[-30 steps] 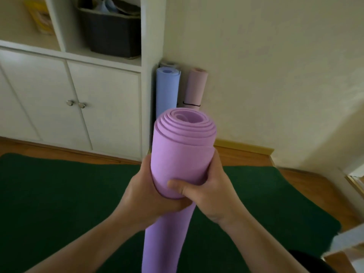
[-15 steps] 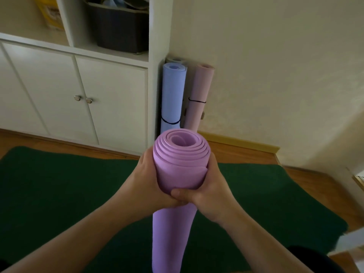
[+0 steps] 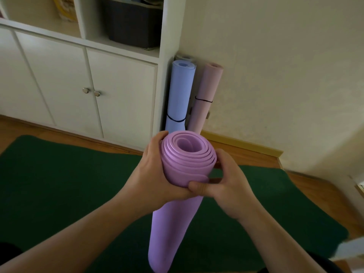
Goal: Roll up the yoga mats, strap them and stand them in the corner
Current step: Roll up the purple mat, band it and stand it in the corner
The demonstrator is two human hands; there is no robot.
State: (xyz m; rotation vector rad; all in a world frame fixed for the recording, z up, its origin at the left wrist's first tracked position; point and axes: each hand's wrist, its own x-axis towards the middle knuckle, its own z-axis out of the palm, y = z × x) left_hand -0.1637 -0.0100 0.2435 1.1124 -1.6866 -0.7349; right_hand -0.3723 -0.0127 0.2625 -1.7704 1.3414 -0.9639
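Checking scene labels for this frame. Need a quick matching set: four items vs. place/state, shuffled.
Things:
1. purple mat
2. blue mat
3. pink mat
4. dark bin

States:
A. on the open shelf
B. standing next to the cabinet side, black strap low down
C. gripped near its top end by both hands, no strap visible
D. standing against the wall, black strap about midway

Pairs: 1-C, 2-B, 3-D, 4-A
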